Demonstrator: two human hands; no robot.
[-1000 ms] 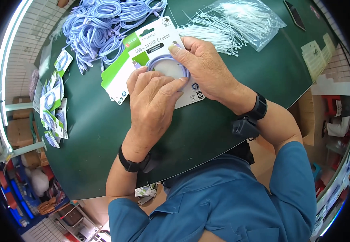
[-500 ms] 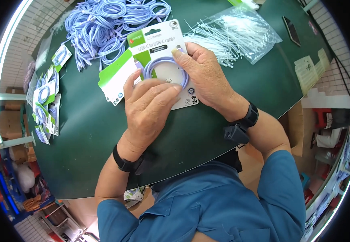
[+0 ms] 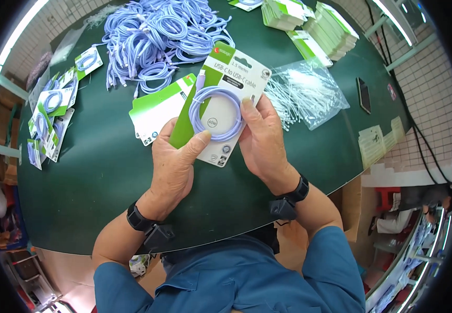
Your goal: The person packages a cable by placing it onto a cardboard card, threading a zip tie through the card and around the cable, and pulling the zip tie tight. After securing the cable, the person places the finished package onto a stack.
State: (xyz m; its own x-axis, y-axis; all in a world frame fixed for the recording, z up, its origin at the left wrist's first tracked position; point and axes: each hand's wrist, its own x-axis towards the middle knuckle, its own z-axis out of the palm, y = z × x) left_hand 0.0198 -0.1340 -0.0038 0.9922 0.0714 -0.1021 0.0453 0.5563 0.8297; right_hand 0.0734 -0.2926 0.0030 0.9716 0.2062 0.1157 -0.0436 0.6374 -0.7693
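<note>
A white and green packaging card (image 3: 253,78) is held up, tilted, between both hands over the table. Against its front lies a coiled lavender USB cable (image 3: 193,111), one plug pointing up at the coil's upper left. My left hand (image 3: 176,154) grips the card's lower left edge, its thumb pressed on the coil's bottom. My right hand (image 3: 263,136) pinches the right edge, the thumb near the cable's other end, which it partly covers. Behind the left hand, a few flat cards (image 3: 158,112) without cables lie on the table.
A large heap of lavender cables (image 3: 158,36) covers the far table (image 3: 95,203). Carded cables (image 3: 54,101) lie at left. A clear bag of white cable ties (image 3: 309,96), stacked cards (image 3: 330,31) and a phone (image 3: 363,95) lie right. Another person (image 3: 426,197) shows at far right.
My left hand has moved from across the coil to the card's lower left edge. The card has tilted clockwise and come lower. The view has shifted, showing the stacked cards at the back.
</note>
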